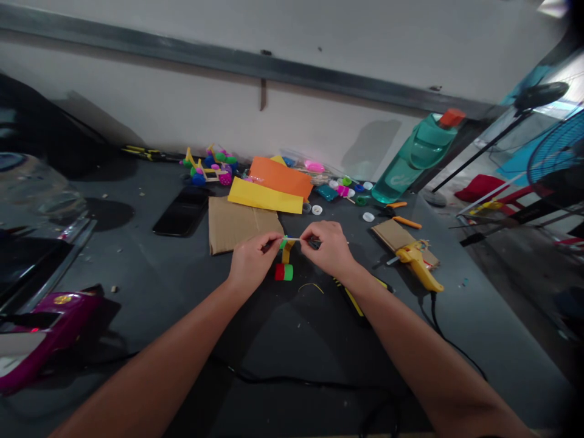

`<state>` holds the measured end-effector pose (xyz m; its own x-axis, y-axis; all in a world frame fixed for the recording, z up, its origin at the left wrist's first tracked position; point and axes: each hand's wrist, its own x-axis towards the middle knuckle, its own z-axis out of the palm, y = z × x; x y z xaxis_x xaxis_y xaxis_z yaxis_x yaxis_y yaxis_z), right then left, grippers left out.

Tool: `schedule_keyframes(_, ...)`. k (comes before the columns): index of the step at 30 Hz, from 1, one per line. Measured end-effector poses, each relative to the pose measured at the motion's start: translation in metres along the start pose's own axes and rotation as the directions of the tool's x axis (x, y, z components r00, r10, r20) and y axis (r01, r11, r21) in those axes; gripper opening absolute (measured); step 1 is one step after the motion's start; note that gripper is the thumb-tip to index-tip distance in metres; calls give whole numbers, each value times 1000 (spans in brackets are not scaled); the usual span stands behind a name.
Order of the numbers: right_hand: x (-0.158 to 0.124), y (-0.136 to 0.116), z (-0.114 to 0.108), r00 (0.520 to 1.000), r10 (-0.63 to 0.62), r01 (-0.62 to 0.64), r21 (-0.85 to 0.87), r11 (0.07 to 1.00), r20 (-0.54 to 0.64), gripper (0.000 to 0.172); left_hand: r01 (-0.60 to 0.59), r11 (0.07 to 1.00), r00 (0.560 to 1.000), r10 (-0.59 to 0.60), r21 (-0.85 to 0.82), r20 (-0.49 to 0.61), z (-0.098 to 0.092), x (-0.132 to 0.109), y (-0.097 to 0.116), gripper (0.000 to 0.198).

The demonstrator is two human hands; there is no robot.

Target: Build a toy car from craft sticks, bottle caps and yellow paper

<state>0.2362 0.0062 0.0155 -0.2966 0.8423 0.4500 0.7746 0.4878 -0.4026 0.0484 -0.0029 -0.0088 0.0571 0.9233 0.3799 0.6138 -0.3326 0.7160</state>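
Between my two hands, over the middle of the dark table [182, 322], runs a thin white stick [293, 239]. Thumb and fingers of my left hand [253, 255] pinch its left end, beside a small green piece. My right hand [331, 246] is closed on the stick's other end. A yellow strip [286, 252] reaches down from near the stick toward a pair of bottle caps [283, 272], one red and one green; how they join is too small to tell. A cutter [353, 301] with yellow edging lies partly under my right forearm.
Cardboard [241, 225], a yellow sheet [264, 196] and an orange sheet [283, 176] lie behind my hands. A phone [182, 211] is left. A yellow glue gun [418, 264], orange-handled pliers [404, 221] and a tilted-looking teal bottle [410, 161] are right. A cord [292, 381] crosses in front.
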Motion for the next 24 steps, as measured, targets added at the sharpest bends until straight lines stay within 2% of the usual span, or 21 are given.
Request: schedule_keyframes(24, 0, 2, 1, 999, -18, 18, -7, 1000, -28, 7, -36, 998, 999, 34, -44, -42, -2, 0, 1, 18)
